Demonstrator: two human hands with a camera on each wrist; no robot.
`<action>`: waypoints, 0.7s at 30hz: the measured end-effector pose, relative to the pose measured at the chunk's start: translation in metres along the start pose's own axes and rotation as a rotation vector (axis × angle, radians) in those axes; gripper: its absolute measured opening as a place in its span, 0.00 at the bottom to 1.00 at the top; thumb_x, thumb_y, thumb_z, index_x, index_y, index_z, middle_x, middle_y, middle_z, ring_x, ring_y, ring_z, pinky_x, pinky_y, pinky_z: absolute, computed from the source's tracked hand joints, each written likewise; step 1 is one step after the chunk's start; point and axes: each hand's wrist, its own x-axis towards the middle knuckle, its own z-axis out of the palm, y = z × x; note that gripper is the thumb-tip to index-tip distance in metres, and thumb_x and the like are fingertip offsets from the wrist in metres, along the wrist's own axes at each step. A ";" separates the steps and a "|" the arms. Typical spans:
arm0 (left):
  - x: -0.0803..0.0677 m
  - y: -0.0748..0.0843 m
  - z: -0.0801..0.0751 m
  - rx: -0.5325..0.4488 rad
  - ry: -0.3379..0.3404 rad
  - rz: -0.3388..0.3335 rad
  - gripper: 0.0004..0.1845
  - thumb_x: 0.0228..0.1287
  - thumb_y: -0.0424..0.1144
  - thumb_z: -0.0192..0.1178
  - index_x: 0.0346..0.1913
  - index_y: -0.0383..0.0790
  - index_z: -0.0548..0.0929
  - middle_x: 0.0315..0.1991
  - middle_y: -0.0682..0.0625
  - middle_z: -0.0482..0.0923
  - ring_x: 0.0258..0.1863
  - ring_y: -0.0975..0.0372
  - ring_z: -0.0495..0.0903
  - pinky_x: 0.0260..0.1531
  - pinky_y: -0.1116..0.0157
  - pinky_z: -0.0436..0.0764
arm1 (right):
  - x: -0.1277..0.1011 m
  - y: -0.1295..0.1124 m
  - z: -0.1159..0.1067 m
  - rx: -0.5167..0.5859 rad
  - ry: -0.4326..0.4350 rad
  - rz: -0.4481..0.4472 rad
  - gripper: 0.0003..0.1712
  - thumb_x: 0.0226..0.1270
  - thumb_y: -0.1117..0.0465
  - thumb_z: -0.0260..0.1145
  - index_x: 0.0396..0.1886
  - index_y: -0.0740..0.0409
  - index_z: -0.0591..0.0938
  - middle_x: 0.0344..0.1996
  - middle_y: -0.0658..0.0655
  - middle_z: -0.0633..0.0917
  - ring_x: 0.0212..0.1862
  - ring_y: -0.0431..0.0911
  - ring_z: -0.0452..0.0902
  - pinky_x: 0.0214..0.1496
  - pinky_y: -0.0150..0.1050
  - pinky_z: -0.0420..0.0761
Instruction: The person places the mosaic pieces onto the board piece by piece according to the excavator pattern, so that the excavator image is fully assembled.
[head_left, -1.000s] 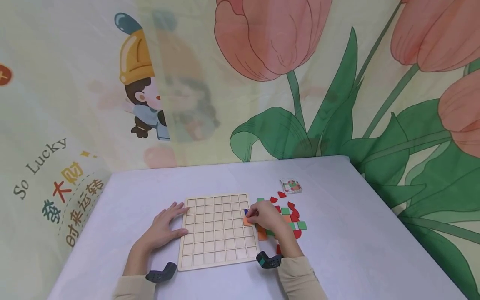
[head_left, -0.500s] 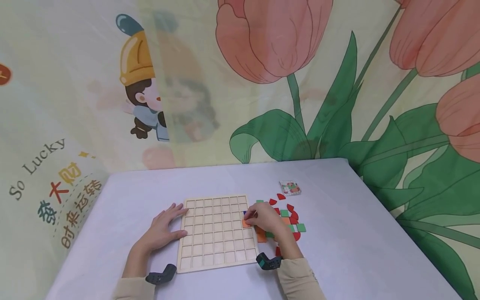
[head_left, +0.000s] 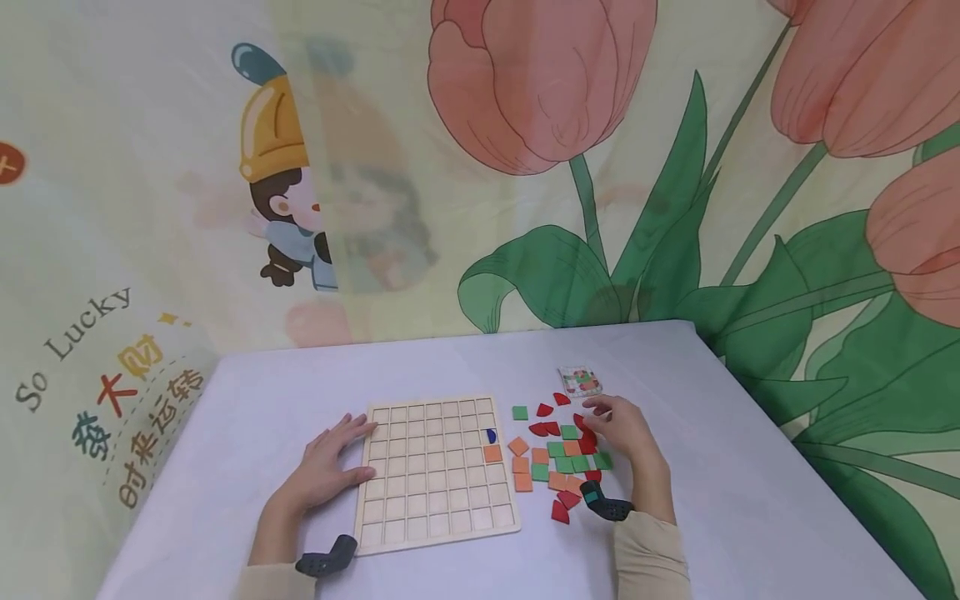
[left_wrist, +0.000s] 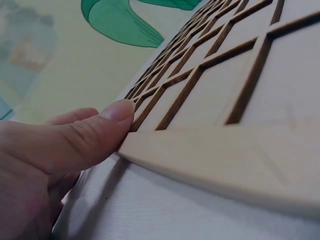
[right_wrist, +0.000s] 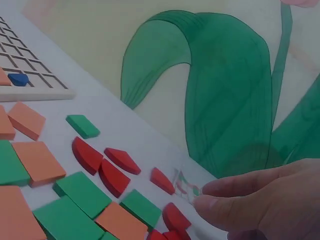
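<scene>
A wooden grid board (head_left: pixel 427 492) lies on the white table. My left hand (head_left: pixel 322 462) rests along its left edge, and the left wrist view shows the thumb (left_wrist: pixel 95 137) touching the rim. In the right column a blue rounded piece (head_left: pixel 491 436) sits in one cell, with an orange square (head_left: pixel 492 453) in the cell below. My right hand (head_left: pixel 626 429) hovers at the far right of the loose pieces, near red quarter-round pieces (head_left: pixel 587 445). In the right wrist view its thumb and forefinger are loosely bent, with nothing visible between them.
Loose green squares (head_left: pixel 562 464), orange squares (head_left: pixel 522 482) and red pieces lie spread right of the board, some overlapping. A small patterned card or packet (head_left: pixel 581 381) lies behind them. A printed curtain (head_left: pixel 390 308) hangs along the table's far edge.
My right hand has left the board's right column and moved right over the loose pieces, uncovering the blue piece and the orange square. The left hand stays at the board's edge.
</scene>
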 end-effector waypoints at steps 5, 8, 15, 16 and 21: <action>-0.001 -0.002 -0.001 -0.011 -0.010 0.004 0.42 0.49 0.55 0.68 0.67 0.42 0.69 0.71 0.38 0.59 0.73 0.43 0.49 0.70 0.41 0.43 | -0.003 0.009 0.002 0.014 -0.028 0.035 0.22 0.61 0.59 0.68 0.55 0.55 0.79 0.46 0.63 0.79 0.49 0.54 0.73 0.47 0.44 0.84; -0.002 -0.004 -0.001 -0.007 -0.019 0.005 0.41 0.49 0.54 0.68 0.67 0.42 0.69 0.71 0.38 0.59 0.73 0.43 0.49 0.70 0.41 0.44 | -0.003 0.011 0.005 -0.004 -0.052 0.016 0.22 0.60 0.59 0.69 0.55 0.54 0.79 0.46 0.62 0.78 0.48 0.53 0.73 0.45 0.43 0.84; 0.001 -0.007 -0.003 -0.014 -0.042 0.015 0.41 0.50 0.52 0.69 0.67 0.43 0.68 0.72 0.40 0.58 0.74 0.43 0.48 0.70 0.41 0.44 | -0.001 0.007 0.009 -0.038 -0.055 -0.046 0.21 0.58 0.58 0.71 0.52 0.51 0.82 0.48 0.62 0.77 0.51 0.53 0.71 0.45 0.44 0.84; 0.002 -0.007 -0.003 -0.015 -0.042 0.018 0.41 0.50 0.52 0.69 0.67 0.43 0.68 0.72 0.40 0.58 0.74 0.44 0.48 0.70 0.42 0.44 | 0.000 0.006 0.009 -0.043 -0.057 -0.049 0.21 0.57 0.58 0.71 0.52 0.50 0.82 0.48 0.62 0.76 0.51 0.53 0.71 0.45 0.44 0.84; 0.003 -0.008 -0.001 -0.024 -0.041 0.015 0.41 0.49 0.53 0.69 0.67 0.44 0.68 0.72 0.40 0.58 0.74 0.44 0.48 0.70 0.41 0.44 | 0.000 0.001 0.012 -0.072 -0.080 -0.084 0.20 0.56 0.57 0.72 0.51 0.52 0.83 0.47 0.61 0.76 0.51 0.53 0.70 0.47 0.46 0.84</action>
